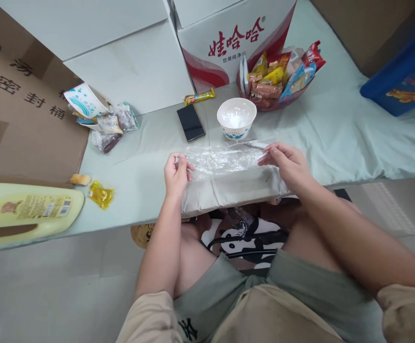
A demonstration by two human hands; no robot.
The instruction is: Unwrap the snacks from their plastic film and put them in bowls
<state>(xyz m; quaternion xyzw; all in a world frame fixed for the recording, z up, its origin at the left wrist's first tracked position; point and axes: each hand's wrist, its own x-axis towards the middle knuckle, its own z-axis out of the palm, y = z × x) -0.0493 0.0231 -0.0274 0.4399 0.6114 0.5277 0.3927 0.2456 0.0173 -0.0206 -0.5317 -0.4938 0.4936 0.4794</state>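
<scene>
A sheet of clear cling film (225,158) is stretched over a long grey box (234,189) at the near edge of the table. My left hand (176,175) pinches the film's left end, fingers closed on it. My right hand (286,164) pinches the right end, thumb and fingers pressed together. Just behind the film stands a white bowl (236,117) with a blue pattern, which looks covered with film.
A black phone (190,122) lies left of the bowl. A red bowl of wrapped snacks (278,78) stands behind, by a white and red carton (228,40). Snack wrappers and a paper cup (100,116) lie at left, a yellow bottle (25,212) at the near left edge, a blue crate (403,78) at right.
</scene>
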